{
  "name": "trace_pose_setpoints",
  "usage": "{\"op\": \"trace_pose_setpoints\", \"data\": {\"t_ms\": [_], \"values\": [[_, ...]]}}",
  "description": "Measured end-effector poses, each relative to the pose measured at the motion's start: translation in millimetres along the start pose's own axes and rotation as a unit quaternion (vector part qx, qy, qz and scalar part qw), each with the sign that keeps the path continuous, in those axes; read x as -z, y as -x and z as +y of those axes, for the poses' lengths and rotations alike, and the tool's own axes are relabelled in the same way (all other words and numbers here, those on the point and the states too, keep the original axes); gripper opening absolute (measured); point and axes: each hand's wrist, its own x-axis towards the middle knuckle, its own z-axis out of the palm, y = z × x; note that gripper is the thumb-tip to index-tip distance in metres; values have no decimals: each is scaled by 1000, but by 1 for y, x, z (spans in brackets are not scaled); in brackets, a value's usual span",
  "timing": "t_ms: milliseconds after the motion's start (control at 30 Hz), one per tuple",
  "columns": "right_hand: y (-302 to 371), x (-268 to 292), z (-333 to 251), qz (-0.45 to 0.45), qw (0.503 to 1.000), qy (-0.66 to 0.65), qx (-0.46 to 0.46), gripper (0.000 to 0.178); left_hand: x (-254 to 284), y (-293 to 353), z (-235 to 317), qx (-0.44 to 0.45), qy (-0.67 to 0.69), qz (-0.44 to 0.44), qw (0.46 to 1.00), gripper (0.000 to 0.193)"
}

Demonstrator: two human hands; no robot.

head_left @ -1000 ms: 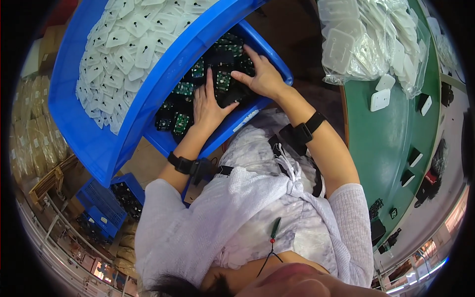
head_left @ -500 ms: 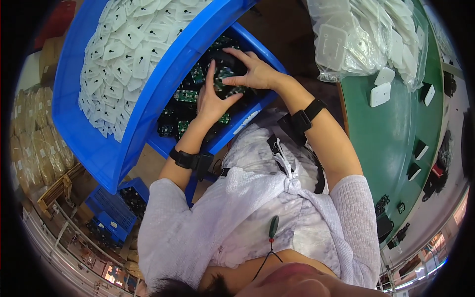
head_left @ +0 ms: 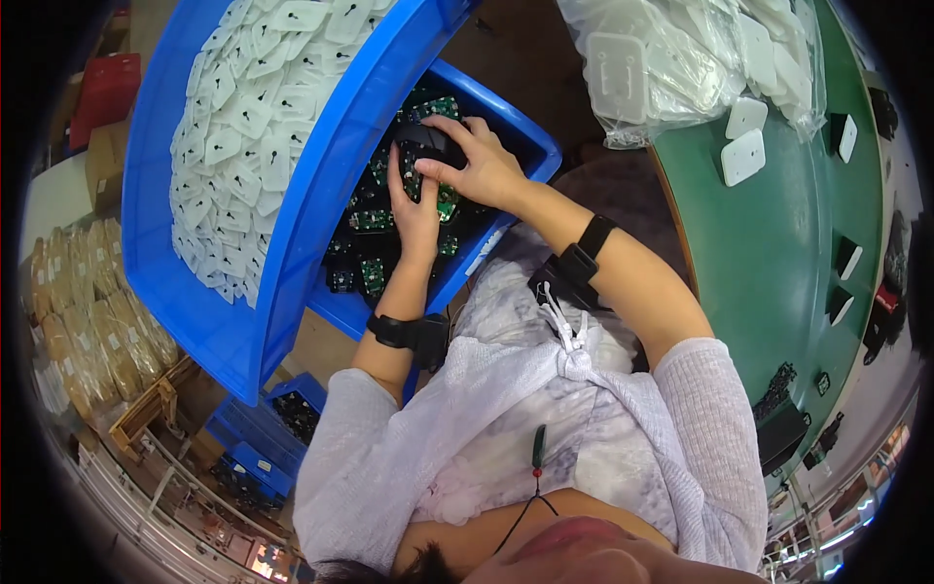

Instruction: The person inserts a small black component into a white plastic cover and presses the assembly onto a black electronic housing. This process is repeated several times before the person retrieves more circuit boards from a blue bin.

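Both hands reach into a blue bin (head_left: pixel 530 146) of black plastic parts fitted with green circuit boards. My right hand (head_left: pixel 479 173) curls over a dark cluster, its fingers on top of a smooth black housing (head_left: pixel 424 139) and its thumb at the near side. My left hand (head_left: pixel 416 216) grips the same cluster from the near left, its index finger stretched along the left edge and its thumb opposite. How many pieces lie between the hands I cannot tell. Around them are loose circuit boards (head_left: pixel 373 222) in dark housings.
A larger blue crate (head_left: pixel 282 282) full of white plastic plates (head_left: pixel 248 117) overhangs the bin's left side. To the right, a green table (head_left: pixel 749 292) bears bagged white plates (head_left: pixel 671 73), loose white plates (head_left: pixel 743 158) and small black parts. Wrapped brown bundles (head_left: pixel 92 311) stand far left.
My hands have come closer together, and their spread fingers have closed around the dark parts. The whole view has shifted slightly, with crate and bin now lower and further right.
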Motion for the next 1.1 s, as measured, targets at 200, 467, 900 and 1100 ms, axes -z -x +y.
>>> {"op": "trace_pose_setpoints", "data": {"t_ms": [200, 467, 900, 1100], "values": [[-6, 3, 3, 17, 997, -68, -17, 68, -3, -15, 16, 102, 150, -19, 983, 61], [22, -9, -19, 37, 985, -167, 5, 72, 20, -4, 35, 97, 220, -47, 969, 58], [82, -7, -77, 37, 977, -163, 132, 69, 66, 64, 71, -38, 155, -7, 987, 72], [104, 16, -103, 102, 954, -189, 211, 68, 75, 77, 97, -87, 152, -54, 983, 79]]}}
